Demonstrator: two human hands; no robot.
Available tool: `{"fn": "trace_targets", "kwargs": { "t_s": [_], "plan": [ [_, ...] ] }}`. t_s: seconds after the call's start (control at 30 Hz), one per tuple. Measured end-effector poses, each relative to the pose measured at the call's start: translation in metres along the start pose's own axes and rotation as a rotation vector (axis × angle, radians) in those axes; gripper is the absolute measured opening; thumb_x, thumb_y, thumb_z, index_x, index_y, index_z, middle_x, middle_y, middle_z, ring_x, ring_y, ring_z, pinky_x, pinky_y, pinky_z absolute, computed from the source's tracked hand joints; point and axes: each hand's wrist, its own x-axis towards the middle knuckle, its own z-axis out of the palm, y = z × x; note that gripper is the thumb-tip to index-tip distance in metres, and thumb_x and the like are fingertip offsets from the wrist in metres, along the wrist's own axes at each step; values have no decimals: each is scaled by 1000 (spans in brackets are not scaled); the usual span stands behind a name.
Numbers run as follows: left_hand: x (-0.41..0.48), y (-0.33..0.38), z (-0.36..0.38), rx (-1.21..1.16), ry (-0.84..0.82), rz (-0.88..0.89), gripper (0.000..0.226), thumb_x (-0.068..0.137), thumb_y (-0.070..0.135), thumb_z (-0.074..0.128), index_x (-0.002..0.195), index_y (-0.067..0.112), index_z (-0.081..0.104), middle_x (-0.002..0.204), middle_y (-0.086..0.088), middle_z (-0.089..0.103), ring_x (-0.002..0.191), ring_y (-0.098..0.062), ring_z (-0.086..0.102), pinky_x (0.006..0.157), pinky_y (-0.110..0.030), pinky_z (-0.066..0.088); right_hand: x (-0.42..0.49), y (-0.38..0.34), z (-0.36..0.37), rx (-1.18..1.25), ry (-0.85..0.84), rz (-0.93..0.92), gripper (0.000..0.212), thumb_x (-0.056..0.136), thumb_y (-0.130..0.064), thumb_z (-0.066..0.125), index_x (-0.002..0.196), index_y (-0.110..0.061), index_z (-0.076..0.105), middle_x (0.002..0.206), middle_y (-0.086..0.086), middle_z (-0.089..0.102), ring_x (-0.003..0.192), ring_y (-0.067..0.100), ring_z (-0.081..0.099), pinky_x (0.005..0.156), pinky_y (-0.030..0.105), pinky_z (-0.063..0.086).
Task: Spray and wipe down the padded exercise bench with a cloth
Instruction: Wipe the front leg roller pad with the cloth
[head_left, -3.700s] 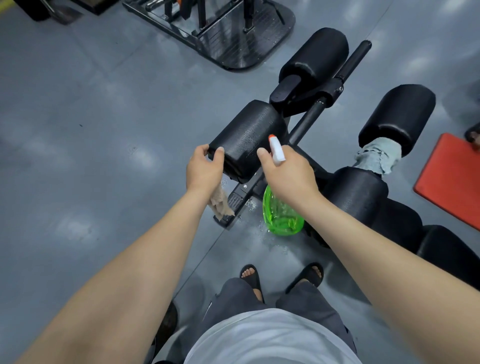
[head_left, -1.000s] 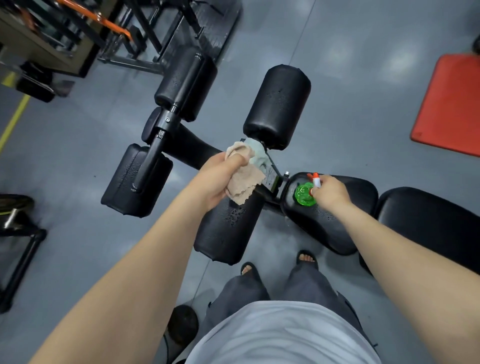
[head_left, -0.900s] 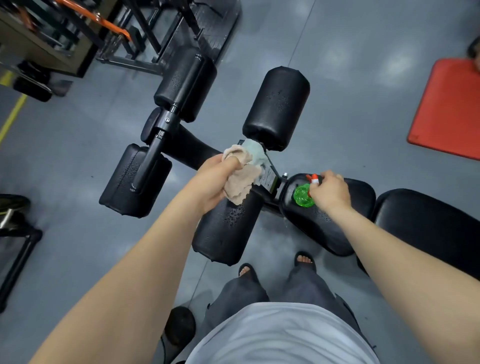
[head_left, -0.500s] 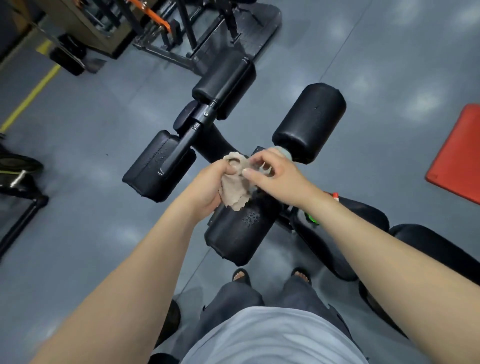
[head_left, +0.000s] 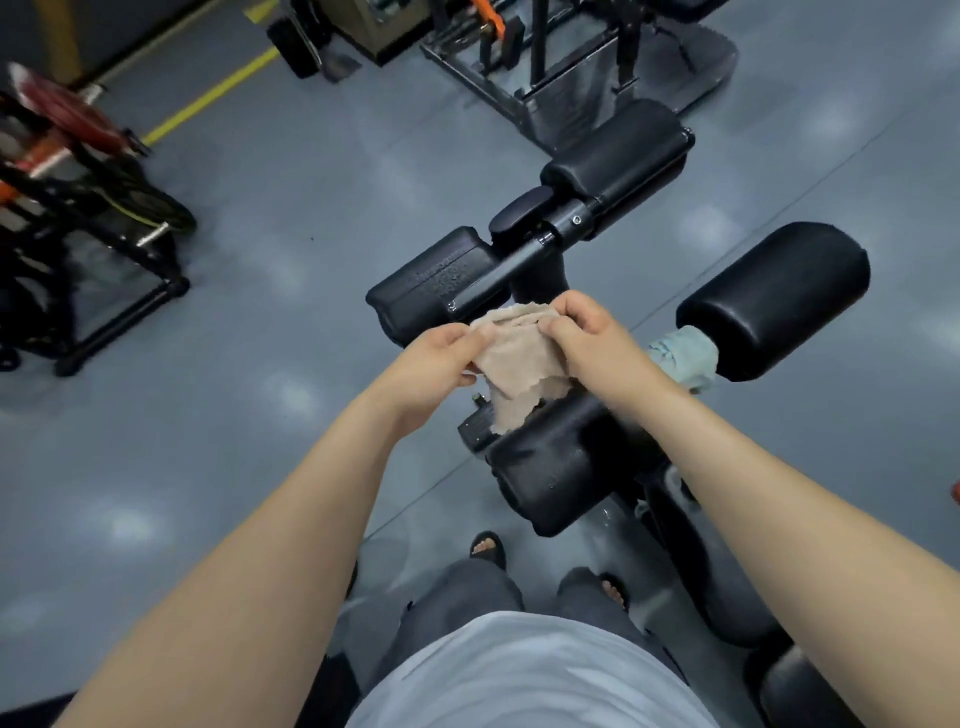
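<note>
Weight rack blurred, cut by left edge. Bench seat pad hidden under right forearm, cut bottom right.

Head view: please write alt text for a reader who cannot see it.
The left hand and right hand pinch a beige cloth over a black bench pad. A light blue cloth sits beside a second pad on the right.

I can read no text, number or brand anywhere in my head view. The flat black pad carries raised markings on its top, and the near roller pad shows faint embossed marks, but both are too blurred for me to make out.
</note>
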Motion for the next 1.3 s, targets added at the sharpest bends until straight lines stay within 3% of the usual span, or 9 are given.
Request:
{"fn": "trace_targets", "kwargs": {
  "t_s": [0.17, 0.33, 0.5, 0.6, 0.73, 0.9, 1.13, 1.23, 1.3],
  "plan": [
    [-10, 2, -20, -230, -41, 64, 46, 109, 46, 37, 133, 17, 64, 131, -7, 69, 125, -24, 63, 109, -44, 48, 9, -22, 24, 55, -89, -34, 7, 103, -27, 55, 97, -26, 51, 62, -4, 51, 52, 10, 49, 50, 21, 40],
    [1, -4, -56, -362, -9, 91, 25, 104, 30, 58, 116, 8, 53, 93, -2, 66, 78, -15, 65, 74, -34, 56, 29, -40, 43, 47, -48, -53, 18, 104, -32, 51, 119, -35, 43, 75, -11, 53, 59, 1, 50, 59, 22, 42],
    [19, -10, -102, -468, -38, 72, 19, 104, 21, 55, 115, 6, 59, 88, -9, 66, 76, -22, 63, 85, -44, 57, 45, -52, 60, -105, -158, -70, 34, 89, -37, 75, 116, -40, 54, 92, -19, 61, 77, 0, 57, 73, 16, 47],
    [32, -16, -133, -449, -50, 86, 20, 102, 11, 58, 122, 8, 57, 108, -14, 67, 95, -29, 64, 88, -44, 54, 66, -60, 86, -240, -83, -107, 7, 92, -30, 71, 95, -25, 66, 90, -17, 63, 78, -4, 55, 76, 19, 43],
    [53, -24, -177, -373, -50, 140, 16, 106, 9, 51, 120, 17, 52, 96, -15, 58, 88, -27, 63, 84, -47, 56, 89, -79, 124, -275, 83, -70, 16, 98, -28, 64, 87, -17, 69, 109, -11, 52, 94, -7, 53, 76, 3, 39],
    [82, -32, -227, -111, -59, 197, 14, 107, 16, 51, 107, 20, 65, 108, -3, 69, 95, -19, 63, 88, -42, 51, 118, -96, 167, -299, 289, 70, 26, 103, -31, 53, 82, -18, 62, 75, -10, 62, 68, 3, 56, 62, 19, 42],
    [111, -30, -273, 425, -122, 291, 10, 89, 31, 78, 91, 25, 70, 98, 5, 53, 80, -6, 54, 62, -8, 39, 133, -105, 191, -246, 471, 235, 23, 102, -19, 48, 117, -35, 55, 76, -9, 59, 47, -1, 51, 52, 19, 44],
    [117, -26, -281, 355, -86, 383, 18, 89, 28, 77, 73, 24, 70, 103, 9, 49, 107, -9, 46, 79, 2, 32, 135, -107, 199, -366, 378, 240, 28, 101, -14, 45, 106, -32, 66, 104, -6, 58, 68, -2, 57, 65, 15, 48],
    [118, -21, -283, 202, -150, 367, 20, 90, 26, 73, 76, 12, 69, 95, -2, 61, 97, -15, 56, 78, -11, 45, 137, -105, 201, -384, 273, 216, 17, 99, -28, 56, 100, -32, 72, 116, -8, 51, 96, -8, 55, 83, 11, 44]
  ]
}}
